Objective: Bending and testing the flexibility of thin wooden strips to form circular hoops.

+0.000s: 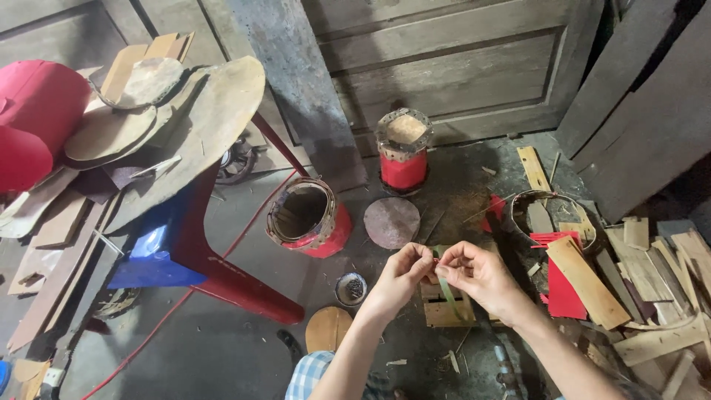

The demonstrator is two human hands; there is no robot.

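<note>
Both hands meet above the floor, just over a small slatted wooden block (443, 307). The left hand (404, 272) and the right hand (478, 275) pinch a thin green strip (446, 285) between thumb and forefinger, the other fingers loosely curled; the strip hangs down from the pinch. The step in hand appears to be working or folding the strip's upper end; the next move probably calls for a steady pinch and fine finger control.

Left of the hands, a small round tin (351, 288) sits on the floor; its contents are dark and cannot be identified. Beyond it lies a flat round disc (392, 222). A red cylinder lying on its side (307, 218) shows an empty interior. Farther back, an upright red cylinder (404, 155) is capped with a pale top. At the right edge, wood offcuts (652, 296) lie piled.
</note>
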